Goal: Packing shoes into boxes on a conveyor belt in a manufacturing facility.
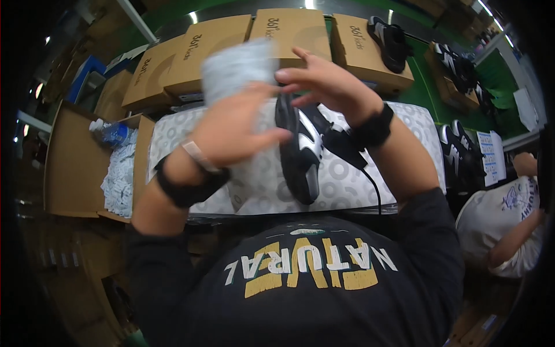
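Observation:
My left hand (231, 130) is raised and grips a blurred wad of white tissue paper (237, 66). My right hand (326, 81) is held up beside it, fingers spread, touching the heel end of a black and white sneaker (303, 153). The shoe stands on end, toe down, on a sheet of white paper with grey ring patterns (393, 156) spread on the work surface. Both wrists wear black bands; a cable runs from the right one.
Several tan shoe boxes (196, 52) line the back on a green belt; one carries a black shoe (390, 40). An open carton (75, 162) at left holds paper wads and a water bottle (110, 132). More black sneakers (459, 150) lie at right, near another person (503, 220).

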Motion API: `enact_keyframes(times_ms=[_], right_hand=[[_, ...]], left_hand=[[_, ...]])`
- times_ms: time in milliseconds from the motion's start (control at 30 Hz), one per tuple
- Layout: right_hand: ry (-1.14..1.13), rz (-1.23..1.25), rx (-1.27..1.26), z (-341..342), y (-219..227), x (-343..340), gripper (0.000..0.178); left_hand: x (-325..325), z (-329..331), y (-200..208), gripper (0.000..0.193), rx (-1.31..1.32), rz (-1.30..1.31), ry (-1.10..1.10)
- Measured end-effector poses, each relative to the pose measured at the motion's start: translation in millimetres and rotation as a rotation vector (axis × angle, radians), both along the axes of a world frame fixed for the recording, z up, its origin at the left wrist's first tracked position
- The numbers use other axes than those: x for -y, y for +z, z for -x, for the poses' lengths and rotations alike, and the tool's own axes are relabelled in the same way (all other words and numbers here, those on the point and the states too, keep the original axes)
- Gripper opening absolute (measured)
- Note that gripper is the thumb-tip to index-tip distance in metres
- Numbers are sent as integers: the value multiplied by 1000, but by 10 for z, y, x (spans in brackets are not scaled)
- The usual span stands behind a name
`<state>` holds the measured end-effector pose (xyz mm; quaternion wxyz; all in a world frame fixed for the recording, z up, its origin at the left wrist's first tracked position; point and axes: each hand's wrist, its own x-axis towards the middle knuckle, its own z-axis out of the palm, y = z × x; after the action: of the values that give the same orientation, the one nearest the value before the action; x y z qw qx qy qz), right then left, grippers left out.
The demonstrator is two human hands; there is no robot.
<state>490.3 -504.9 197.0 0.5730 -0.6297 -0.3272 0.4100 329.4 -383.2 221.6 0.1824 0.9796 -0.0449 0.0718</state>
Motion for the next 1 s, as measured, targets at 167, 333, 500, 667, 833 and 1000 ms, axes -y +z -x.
enact_keyframes(times_ms=[167, 333, 500, 667, 833, 1000], right_hand=[[-229, -135, -165, -727, -151, 753, 47], [-528, -65, -369, -914, -1128, 1704, 47], [-668, 164, -221, -776, -1505, 1547, 66], [-768, 208, 511, -1547, -916, 1350, 76], [-1029, 263, 921, -2827, -1275, 1226, 74], [-599, -175, 294, -2801, -697, 1011, 27]], left_hand=[[721, -294, 287, 58, 56, 19, -377], [874, -1265, -213, 60, -367, -219, -446], [1239, -1989, -1213, 91, -747, -486, -450], [1645, -1936, -1367, 102, -715, -487, -347], [1893, -1907, -1353, 104, -646, -460, -373], [1889, -1921, -1353, 105, -651, -448, -357]])
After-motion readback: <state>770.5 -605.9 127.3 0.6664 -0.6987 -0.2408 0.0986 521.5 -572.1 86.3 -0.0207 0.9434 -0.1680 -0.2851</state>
